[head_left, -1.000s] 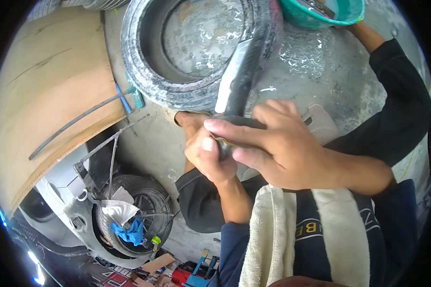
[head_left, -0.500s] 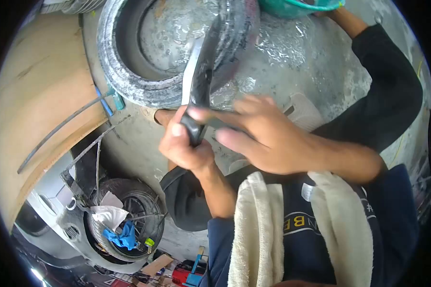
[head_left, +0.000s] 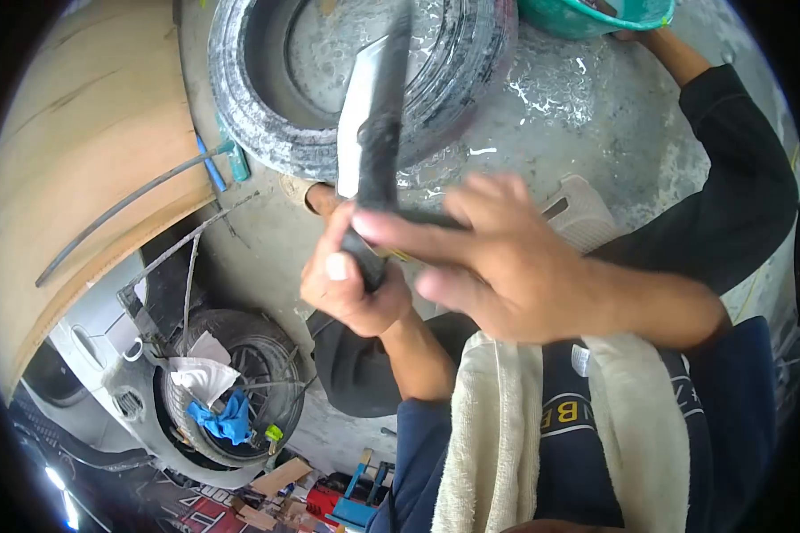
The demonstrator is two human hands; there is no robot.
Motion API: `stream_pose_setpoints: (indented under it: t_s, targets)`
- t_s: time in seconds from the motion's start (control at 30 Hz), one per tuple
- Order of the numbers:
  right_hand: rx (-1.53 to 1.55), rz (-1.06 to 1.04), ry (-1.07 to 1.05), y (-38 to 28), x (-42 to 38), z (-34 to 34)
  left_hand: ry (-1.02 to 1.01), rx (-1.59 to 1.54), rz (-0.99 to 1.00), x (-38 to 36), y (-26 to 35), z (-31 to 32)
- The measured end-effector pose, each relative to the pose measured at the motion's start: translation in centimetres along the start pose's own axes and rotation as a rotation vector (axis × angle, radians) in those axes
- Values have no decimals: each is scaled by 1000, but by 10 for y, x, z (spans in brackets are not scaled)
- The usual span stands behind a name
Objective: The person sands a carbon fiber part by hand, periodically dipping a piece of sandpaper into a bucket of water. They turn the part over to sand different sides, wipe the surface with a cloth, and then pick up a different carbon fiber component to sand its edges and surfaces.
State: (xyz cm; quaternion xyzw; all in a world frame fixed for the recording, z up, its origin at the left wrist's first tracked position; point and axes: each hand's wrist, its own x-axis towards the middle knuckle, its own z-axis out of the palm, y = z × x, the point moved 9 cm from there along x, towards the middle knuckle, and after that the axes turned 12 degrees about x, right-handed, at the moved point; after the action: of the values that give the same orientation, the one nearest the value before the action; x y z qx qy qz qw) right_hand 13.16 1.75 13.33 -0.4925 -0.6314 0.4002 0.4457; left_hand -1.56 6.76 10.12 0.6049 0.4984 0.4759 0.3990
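My left hand (head_left: 356,284) is wrapped round the black handle of a large broad-bladed knife (head_left: 378,133). Its blade points away from me, one bright silver face beside a dark, mottled one. Blurred by motion, my right hand (head_left: 524,258) pinches a dark, flat, bar-like piece (head_left: 431,216) between finger and thumb. That piece lies across the knife close to its handle; its exact kind cannot be made out. My right index fingertip overlaps the base of the knife, and contact is hard to judge.
A wet, whitish tyre (head_left: 276,147) lies on the floor beyond the knife. At the top right stands a green basin (head_left: 578,22). A wooden board (head_left: 107,107) and a curved rod are at left. Below them, another tyre (head_left: 276,346) bears a blue glove (head_left: 227,417). A towel (head_left: 489,426) hangs over my chest.
Both hands and the knife appear slightly lower and further right in view, as does the background. My right hand has shifted a little against the knife, still holding the dark bar-like piece.
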Motion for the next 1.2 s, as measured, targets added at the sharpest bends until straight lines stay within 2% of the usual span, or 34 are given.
stream_pose_setpoints:
  t_s: [0.07,0.13,0.23,0.27,0.37,0.43,0.5,0.53,0.6,0.63,0.7,0.73,0.8,0.83,0.87,0.9,0.93,0.97,1.0,1.03,1.1,1.17,1.2]
  targets:
    - [162,66,-5,7,-18,7,19,-6,-27,1,2,6]
    - [158,28,61,12,6,-4,16,32,-33,-2,0,10]
    - [146,64,41,14,2,1,5,21,-79,-3,-5,13]
    - [175,30,91,14,-3,-1,13,51,-64,-5,-5,10]
    - [168,137,26,21,9,-5,-32,324,22,-7,5,9]
    - [203,101,27,18,10,-11,-37,231,34,0,3,7]
    - [137,204,-228,20,-21,-7,65,247,78,3,-4,-5]
    - [145,197,-244,24,-31,-12,156,311,106,4,-6,-13]
    - [-64,264,-174,40,-42,-31,169,44,-101,10,-22,-15]
    - [-61,267,-181,42,-41,-32,174,-95,-204,13,-28,-13]
    - [-146,176,-57,34,-28,-49,180,-378,-410,10,-41,-6]
    - [-153,180,-54,35,-24,-42,175,-385,-411,9,-48,-9]
    - [-51,78,17,32,-12,-24,-55,4,-286,11,-55,-1]
    - [-39,96,34,31,-8,-17,-77,102,-234,13,-44,7]
    - [-22,121,47,31,-5,-10,-95,375,-7,15,-30,12]
    - [-5,118,66,36,6,-2,-50,648,220,12,-16,17]
    - [-72,98,58,40,16,3,-106,666,142,13,-23,22]
    - [-96,102,69,38,14,5,90,734,407,10,-3,21]
    - [-123,92,82,34,15,7,97,734,404,9,1,19]
    - [-124,85,77,30,12,5,-18,688,271,10,-4,21]
    - [-151,223,17,41,1,-3,-54,562,130,9,-5,30]
    - [-93,208,23,50,18,-1,-51,497,-41,10,-10,32]
    - [-42,180,46,50,22,-1,-45,464,-52,13,-15,33]
